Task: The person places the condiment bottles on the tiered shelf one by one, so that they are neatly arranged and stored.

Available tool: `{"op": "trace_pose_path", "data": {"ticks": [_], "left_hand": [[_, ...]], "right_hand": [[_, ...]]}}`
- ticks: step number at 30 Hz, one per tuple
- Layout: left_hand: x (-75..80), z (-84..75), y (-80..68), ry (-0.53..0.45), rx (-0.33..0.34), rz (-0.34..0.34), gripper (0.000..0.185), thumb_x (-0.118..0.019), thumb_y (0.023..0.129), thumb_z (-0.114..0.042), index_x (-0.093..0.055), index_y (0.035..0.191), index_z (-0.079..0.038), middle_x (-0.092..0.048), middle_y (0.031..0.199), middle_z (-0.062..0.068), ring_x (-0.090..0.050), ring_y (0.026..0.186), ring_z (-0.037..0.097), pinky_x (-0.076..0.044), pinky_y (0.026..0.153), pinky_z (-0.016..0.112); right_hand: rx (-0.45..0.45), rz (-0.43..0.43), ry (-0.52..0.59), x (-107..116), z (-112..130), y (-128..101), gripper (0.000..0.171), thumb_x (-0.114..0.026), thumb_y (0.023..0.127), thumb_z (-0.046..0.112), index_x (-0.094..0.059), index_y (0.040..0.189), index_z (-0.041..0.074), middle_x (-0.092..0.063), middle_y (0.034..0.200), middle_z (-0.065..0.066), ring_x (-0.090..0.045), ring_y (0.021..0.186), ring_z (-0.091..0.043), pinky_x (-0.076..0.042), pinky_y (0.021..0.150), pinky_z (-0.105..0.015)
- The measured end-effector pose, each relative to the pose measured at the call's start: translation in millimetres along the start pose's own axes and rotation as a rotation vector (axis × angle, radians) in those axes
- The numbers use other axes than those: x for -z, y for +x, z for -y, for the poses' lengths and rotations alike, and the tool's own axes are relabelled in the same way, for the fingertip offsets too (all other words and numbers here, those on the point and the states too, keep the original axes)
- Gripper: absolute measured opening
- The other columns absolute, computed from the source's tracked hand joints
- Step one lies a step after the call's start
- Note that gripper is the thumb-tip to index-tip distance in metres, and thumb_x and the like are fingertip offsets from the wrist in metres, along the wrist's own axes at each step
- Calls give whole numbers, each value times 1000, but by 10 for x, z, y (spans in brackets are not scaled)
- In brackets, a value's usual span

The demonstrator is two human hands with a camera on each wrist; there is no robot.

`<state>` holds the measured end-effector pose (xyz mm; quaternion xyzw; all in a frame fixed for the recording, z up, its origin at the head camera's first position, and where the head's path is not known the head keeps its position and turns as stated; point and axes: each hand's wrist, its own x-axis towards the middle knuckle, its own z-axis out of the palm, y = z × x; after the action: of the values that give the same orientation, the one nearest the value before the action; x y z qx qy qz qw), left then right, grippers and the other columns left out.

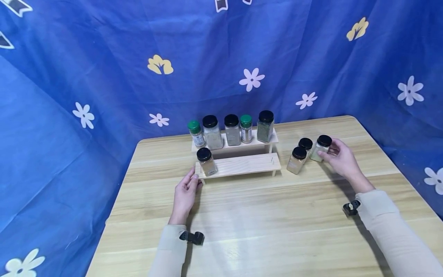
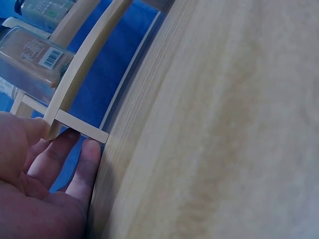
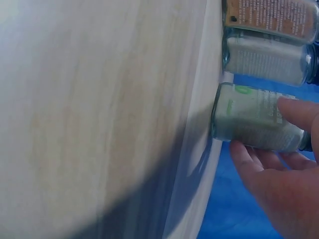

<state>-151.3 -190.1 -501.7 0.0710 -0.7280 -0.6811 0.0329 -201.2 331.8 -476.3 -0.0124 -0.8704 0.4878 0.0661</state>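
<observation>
My left hand (image 1: pixel 184 195) pinches the left end of the low wooden spice rack (image 1: pixel 243 165), thumb at the board and fingertips beneath by the leg (image 2: pixel 82 125). A black-capped jar with tan contents (image 1: pixel 208 166) stands on the rack's lower step, just above that hand. On the right, my right hand (image 1: pixel 343 161) grips a spice jar (image 1: pixel 316 152) with pale green contents and a black cap, thumb on one side and fingers on the other. The jar is upright, its base close to the table in the right wrist view.
Two more black-capped jars, a tan one (image 1: pixel 295 165) and another one (image 1: pixel 306 144) behind it, stand left of the gripped jar. Several jars with green or black caps line the upper step (image 1: pixel 226 145). A blue curtain (image 1: pixel 207 88) hangs behind the wooden table (image 1: pixel 263 223).
</observation>
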Motion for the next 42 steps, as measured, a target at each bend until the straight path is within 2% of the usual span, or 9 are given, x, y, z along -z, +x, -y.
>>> {"op": "trace_pose_path", "data": {"ticks": [4, 6, 9, 12, 14, 17, 32, 39, 42], "left_hand": [[2, 8, -3, 5, 1, 2, 48, -54, 111, -20, -47, 157, -8, -54, 155, 19, -71, 105, -5, -60, 104, 21], [5, 14, -2, 5, 1, 3, 48, -54, 111, -21, -47, 157, -8, -55, 154, 19, -71, 105, -5, -60, 104, 21], [9, 12, -3, 13, 4, 1, 48, -55, 111, -21, -48, 157, -9, -56, 153, 19, -72, 108, -2, -60, 104, 22], [14, -1, -6, 22, 6, -2, 48, -55, 111, -21, -48, 157, -9, -56, 154, 19, -73, 113, 6, -61, 104, 21], [14, -6, -7, 25, 9, -5, 48, -55, 111, -21, -48, 157, -10, -56, 153, 19, -73, 116, 12, -61, 104, 21], [14, -10, -6, 26, 13, -10, 47, -55, 111, -20, -48, 157, -10, -57, 152, 21, -73, 118, 16, -61, 103, 21], [8, -20, 0, 14, 5, -7, 47, -55, 111, -18, -48, 156, -8, -55, 153, 21, -71, 101, -6, -61, 102, 20], [9, -29, -5, 7, 11, -3, 47, -55, 111, -17, -48, 157, -7, -55, 154, 22, -71, 103, -5, -61, 104, 22], [5, -30, -11, 4, 11, 0, 48, -55, 111, -17, -47, 157, -7, -54, 154, 22, -72, 107, -2, -61, 104, 23]], "right_hand": [[-6, -21, 15, 16, -16, -18, 57, -73, 100, 16, -48, 144, -11, -60, 136, -36, -59, 99, 10, -49, 82, 7], [-11, -29, 25, 28, -23, -29, 58, -72, 100, 16, -47, 145, -11, -59, 137, -36, -52, 94, 20, -48, 83, 8], [-1, -52, 23, 55, -18, -38, 58, -72, 100, 16, -48, 146, -11, -61, 134, -31, -51, 93, 22, -48, 83, 8], [22, -81, 23, 100, 29, -35, 58, -73, 99, 15, -49, 146, -10, -68, 119, -4, -52, 93, 22, -49, 83, 7], [50, -105, 31, 136, 84, -30, 58, -75, 98, 14, -50, 145, -10, -63, 110, 19, -54, 94, 21, -50, 84, 7], [80, -124, 63, 181, 189, -20, 58, -76, 97, 11, -51, 145, -10, -55, 103, 35, -56, 95, 20, -51, 86, 6], [204, -165, 61, 234, 721, -9, 53, -79, 93, 4, -59, 142, -4, -60, 104, 36, -60, 98, 18, -53, 88, 3], [256, -111, 112, 68, 961, -67, 53, -79, 93, 2, -59, 141, -6, -64, 105, 34, -64, 99, 14, -55, 90, 1], [273, -76, 131, -54, 1053, -98, 53, -78, 93, 1, -59, 142, -6, -69, 108, 22, -65, 99, 13, -56, 91, -1]]}}
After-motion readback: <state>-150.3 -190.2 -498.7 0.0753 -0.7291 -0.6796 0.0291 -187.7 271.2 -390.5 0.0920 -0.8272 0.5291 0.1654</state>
